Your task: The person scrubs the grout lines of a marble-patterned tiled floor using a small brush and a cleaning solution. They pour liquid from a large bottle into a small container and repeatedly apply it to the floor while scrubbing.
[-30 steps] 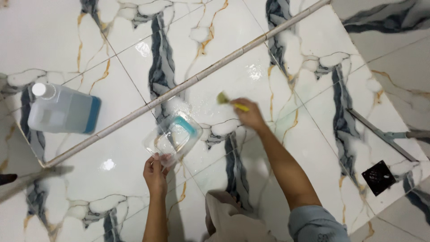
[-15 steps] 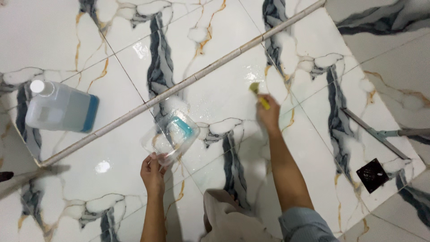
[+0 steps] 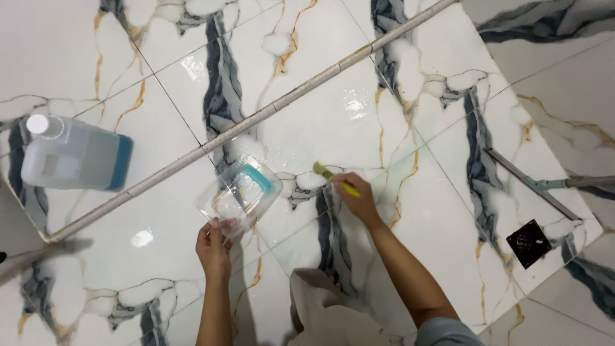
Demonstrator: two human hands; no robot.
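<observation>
My left hand (image 3: 214,247) grips the near edge of a clear plastic container (image 3: 240,193) holding blue liquid, tilted just above the glossy marble floor tiles (image 3: 333,122). My right hand (image 3: 356,195) holds a small yellow-handled brush (image 3: 333,177), its greenish bristles touching the wet tile a little to the right of the container. The tile around the brush looks wet and shiny.
A large translucent jug (image 3: 70,156) with a white cap and blue liquid lies on its side at the left. A raised tile ridge (image 3: 256,118) runs diagonally across the floor. A squeegee (image 3: 538,186) and a dark square floor drain (image 3: 528,243) are at the right.
My right hand has swept the brush from the upper right back down and left, towards the container. The left hand and container have stayed nearly still.
</observation>
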